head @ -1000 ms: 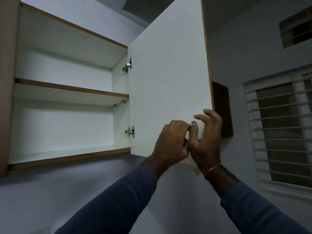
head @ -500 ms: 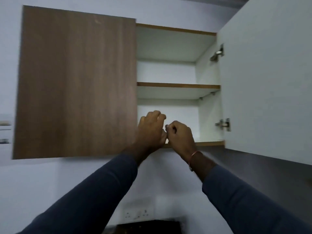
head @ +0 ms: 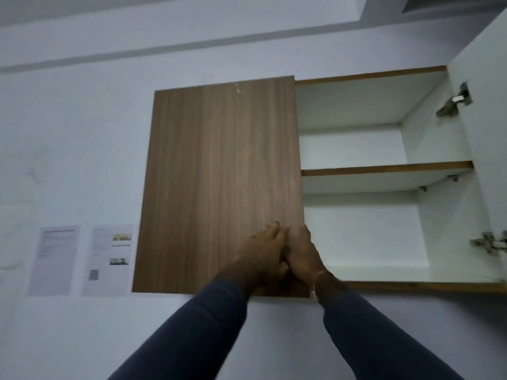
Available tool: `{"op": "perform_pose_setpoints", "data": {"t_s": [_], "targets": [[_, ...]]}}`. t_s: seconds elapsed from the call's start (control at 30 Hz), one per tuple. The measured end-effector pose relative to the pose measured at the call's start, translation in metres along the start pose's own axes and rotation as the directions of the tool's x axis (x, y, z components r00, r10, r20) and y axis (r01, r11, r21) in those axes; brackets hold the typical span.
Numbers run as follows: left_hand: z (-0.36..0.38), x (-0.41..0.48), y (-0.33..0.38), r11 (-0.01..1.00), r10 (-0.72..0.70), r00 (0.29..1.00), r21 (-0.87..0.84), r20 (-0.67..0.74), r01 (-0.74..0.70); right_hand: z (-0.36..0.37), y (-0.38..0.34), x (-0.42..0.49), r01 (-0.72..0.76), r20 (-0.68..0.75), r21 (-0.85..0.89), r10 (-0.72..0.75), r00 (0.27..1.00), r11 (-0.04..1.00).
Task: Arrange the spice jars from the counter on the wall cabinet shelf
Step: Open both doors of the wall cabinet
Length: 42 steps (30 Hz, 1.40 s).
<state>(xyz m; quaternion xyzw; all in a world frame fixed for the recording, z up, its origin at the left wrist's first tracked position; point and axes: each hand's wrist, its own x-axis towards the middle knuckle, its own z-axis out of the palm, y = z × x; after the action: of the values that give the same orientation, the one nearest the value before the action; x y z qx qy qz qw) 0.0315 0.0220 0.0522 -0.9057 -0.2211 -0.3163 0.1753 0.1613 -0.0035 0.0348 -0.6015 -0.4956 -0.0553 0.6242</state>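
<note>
No spice jars are in view. The wall cabinet has a brown left door [head: 219, 174] lying flush and a white right door [head: 488, 160] swung wide. Behind the open side, the middle shelf [head: 384, 169] and the bottom shelf [head: 411, 286] are bare. Both hands meet at the brown door's lower right corner. My left hand [head: 262, 252] lies flat on the door's face. My right hand [head: 303, 255] presses against it, with fingers curled at the door's free edge. Dark blue sleeves cover both arms.
Two printed paper sheets [head: 53, 259] [head: 108, 259] are stuck on the white wall left of the cabinet. Metal hinges [head: 454, 101] [head: 487, 242] stick out on the open door's inner side. The counter is out of view.
The view swung left from the open right door to the shut left door. Both hands moved from the right door's lower edge to the brown door's lower right corner.
</note>
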Motion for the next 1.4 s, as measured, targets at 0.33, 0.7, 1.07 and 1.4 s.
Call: {"op": "perform_pose_setpoints", "data": {"t_s": [0.33, 0.7, 1.07, 1.4], "targets": [[-0.005, -0.011, 0.033, 0.984, -0.096, 0.995, -0.149, -0.009, 0.094, -0.019, 0.002, -0.017, -0.011, -0.141, 0.174, 0.036, 0.989, 0.985], [-0.12, -0.07, 0.04, 0.904, -0.391, 0.816, -0.346, -0.426, 0.253, 0.004, -0.103, -0.108, 0.424, -0.211, 0.513, -0.37, 0.905, 0.746], [-0.191, -0.192, -0.02, 0.879, -0.459, 0.697, -0.166, -0.55, 0.448, 0.126, -0.196, -0.181, 0.573, -0.131, 0.602, -0.639, 0.758, 0.556], [-0.186, -0.29, -0.134, 0.735, -0.596, 0.537, -0.134, -0.597, 0.665, 0.241, -0.233, -0.218, 0.497, 0.271, 0.365, -0.601, 0.752, 0.787]]}}
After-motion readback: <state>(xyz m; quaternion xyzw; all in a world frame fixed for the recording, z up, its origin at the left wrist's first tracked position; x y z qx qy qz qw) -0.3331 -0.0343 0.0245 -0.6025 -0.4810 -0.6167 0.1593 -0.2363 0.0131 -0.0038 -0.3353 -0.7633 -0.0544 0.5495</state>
